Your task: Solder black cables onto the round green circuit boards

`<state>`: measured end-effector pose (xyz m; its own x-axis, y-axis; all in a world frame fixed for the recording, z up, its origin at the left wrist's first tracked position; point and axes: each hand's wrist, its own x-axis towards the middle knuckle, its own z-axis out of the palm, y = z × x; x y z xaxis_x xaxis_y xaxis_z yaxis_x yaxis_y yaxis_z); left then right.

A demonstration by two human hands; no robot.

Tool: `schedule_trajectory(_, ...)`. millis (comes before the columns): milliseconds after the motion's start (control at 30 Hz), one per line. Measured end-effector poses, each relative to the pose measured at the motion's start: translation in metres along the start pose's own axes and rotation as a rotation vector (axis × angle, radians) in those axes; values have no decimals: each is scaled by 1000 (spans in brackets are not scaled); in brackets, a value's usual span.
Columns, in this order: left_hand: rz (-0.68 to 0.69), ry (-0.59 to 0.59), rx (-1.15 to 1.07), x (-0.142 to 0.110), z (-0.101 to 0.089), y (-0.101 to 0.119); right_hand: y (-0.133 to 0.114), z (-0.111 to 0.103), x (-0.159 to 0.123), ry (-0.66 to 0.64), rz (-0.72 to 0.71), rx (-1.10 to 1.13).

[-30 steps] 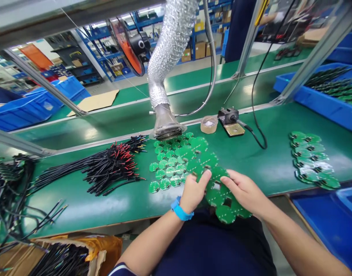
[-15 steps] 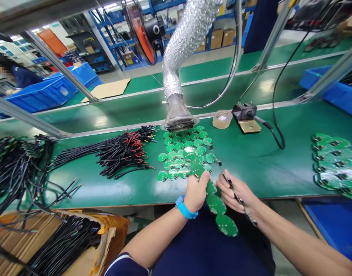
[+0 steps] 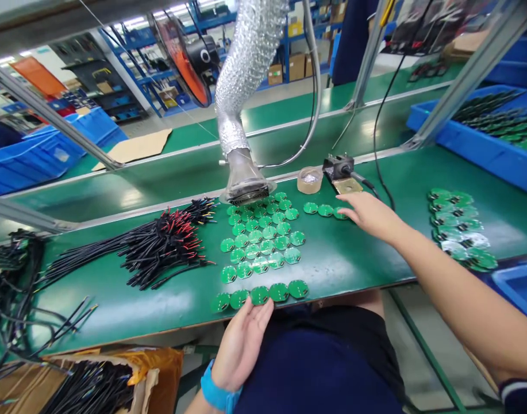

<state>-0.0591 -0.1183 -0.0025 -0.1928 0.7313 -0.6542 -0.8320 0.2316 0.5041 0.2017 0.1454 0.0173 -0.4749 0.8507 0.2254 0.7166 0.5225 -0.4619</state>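
Observation:
My left hand [image 3: 245,336], palm up, has thumb and fingertips at the middle of a strip of round green circuit boards [image 3: 279,292] along the bench's front edge. My right hand [image 3: 370,215] reaches forward, thumb and fingers at the right end of another strip of round circuit boards [image 3: 326,210]; its far end is partly hidden by the hand. Between them, several rows of similar circuit boards [image 3: 254,237] lie flat on the green bench [image 3: 345,253], the back ones beneath the fume hood [image 3: 247,187].
Black cables with red ends [image 3: 160,247] lie left of the boards. Behind my right hand stand a soldering iron holder [image 3: 341,169] and a small round tub [image 3: 310,180]. Stacked boards [image 3: 457,221] and a blue bin [image 3: 474,144] are right. A cardboard box of cables [image 3: 151,379] stands front left.
My hands have moved apart. The left has brought its strip down to the bench's front edge; the right has carried its strip forward to the bench near the iron holder. The camera view has shifted.

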Motion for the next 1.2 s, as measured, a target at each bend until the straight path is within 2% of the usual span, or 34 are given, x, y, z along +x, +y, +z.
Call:
schedule_trajectory(100, -81, -21, 19, -8, -3, 6, 7, -20, -30, 125, 92, -111)
schedule_trajectory(167, -165, -31, 91, -11, -6, 11, 31, -38, -50, 240, 295, -224)
schedule_trajectory(200, -199, -34, 126, -11, -7, 14, 47, -45, -57, 257, 423, -280)
schedule_trajectory(300, -209, -53, 163, -5, -8, 18, 94, -57, -68, 198, 782, -399)
schedule_trajectory(367, -154, -63, 157, 1, -7, 16, 114, -57, -72, 129, 923, -415)
schedule_trajectory(500, -99, -77, 217, 7, -9, 13, 126, -52, -78, 105, 1044, -400)
schedule_trajectory(567, -168, -131, 287, 10, -8, 16, 127, -54, -80, 124, 1077, -369)
schedule_trajectory(633, -241, -236, 367, 14, 2, 19, 126, -59, -82, 175, 1097, -340)
schedule_trajectory(733, -235, -469, 503, 20, 40, 15, 106, -67, -91, 319, 1066, -314)
schedule_trajectory(800, -183, -614, 585, 27, 78, 2, 74, -63, -100, 423, 963, -301)
schedule_trajectory(833, -158, -663, 612, 30, 98, -7, 53, -58, -105, 464, 877, -293)
schedule_trajectory(900, -72, -676, 624, 39, 134, -28, 5, -39, -115, 505, 653, -260)
schedule_trajectory(933, -2, -650, 628, 45, 148, -38, -17, -27, -119, 523, 430, -213)
schedule_trajectory(967, 94, -611, 629, 50, 159, -47, -38, -16, -122, 527, 281, -166)
schedule_trajectory(1033, 306, -479, 659, 59, 168, -59, -68, 5, -124, 464, 214, 31)
schedule_trajectory(1100, 441, -358, 710, 65, 165, -65, -83, 18, -119, 332, 287, 275)
schedule_trajectory(1200, 454, -287, 746, 66, 152, -63, -83, 27, -106, 216, 367, 447)
